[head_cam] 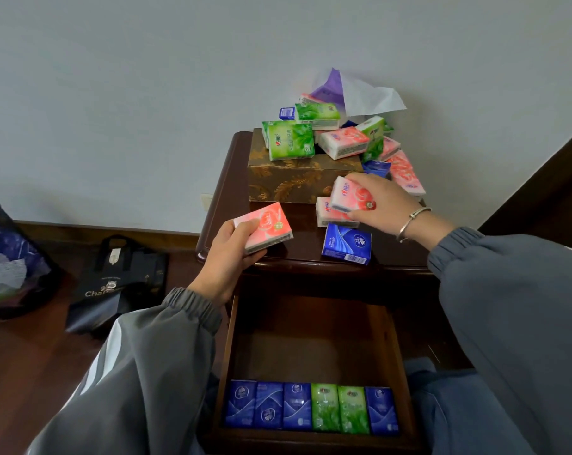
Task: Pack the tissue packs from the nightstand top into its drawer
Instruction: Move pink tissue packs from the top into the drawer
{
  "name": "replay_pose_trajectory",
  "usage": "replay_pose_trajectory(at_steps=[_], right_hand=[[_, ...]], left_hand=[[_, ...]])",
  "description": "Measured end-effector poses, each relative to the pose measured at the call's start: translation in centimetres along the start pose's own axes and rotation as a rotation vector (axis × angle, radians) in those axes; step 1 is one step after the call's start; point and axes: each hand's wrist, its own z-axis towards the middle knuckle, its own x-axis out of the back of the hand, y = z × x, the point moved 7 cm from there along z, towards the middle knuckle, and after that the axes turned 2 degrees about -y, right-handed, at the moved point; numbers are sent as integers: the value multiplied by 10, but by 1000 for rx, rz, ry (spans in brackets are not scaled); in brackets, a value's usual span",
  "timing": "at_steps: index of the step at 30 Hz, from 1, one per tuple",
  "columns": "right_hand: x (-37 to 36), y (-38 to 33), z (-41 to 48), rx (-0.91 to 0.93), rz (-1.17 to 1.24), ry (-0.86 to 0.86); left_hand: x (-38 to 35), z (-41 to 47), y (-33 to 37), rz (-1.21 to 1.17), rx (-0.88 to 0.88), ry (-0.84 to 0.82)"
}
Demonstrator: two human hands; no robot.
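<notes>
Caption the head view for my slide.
The left hand grips one pink pack, the right hand another, drawer open below.

Head view; close, downward onto drawer point(310, 349)

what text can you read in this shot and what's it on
"Cha": black bag; the rest can't be read.
Green pack: Chinese print, too blurred to read.
Pink pack in the left hand, pink pack in the right hand: logos blurred.
Blue pack: logo and barcode too small.
Drawer packs: blurred.
</notes>
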Motion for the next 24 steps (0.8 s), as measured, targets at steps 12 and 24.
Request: replay_pose_trajectory(at_steps=[12, 24], right_hand=[[-19, 1, 14, -30, -138, -184], [-13, 11, 2, -60, -104, 11]], left_hand=[[-1, -3, 1, 0, -15, -18], [-1, -5, 1, -4, -26, -9]])
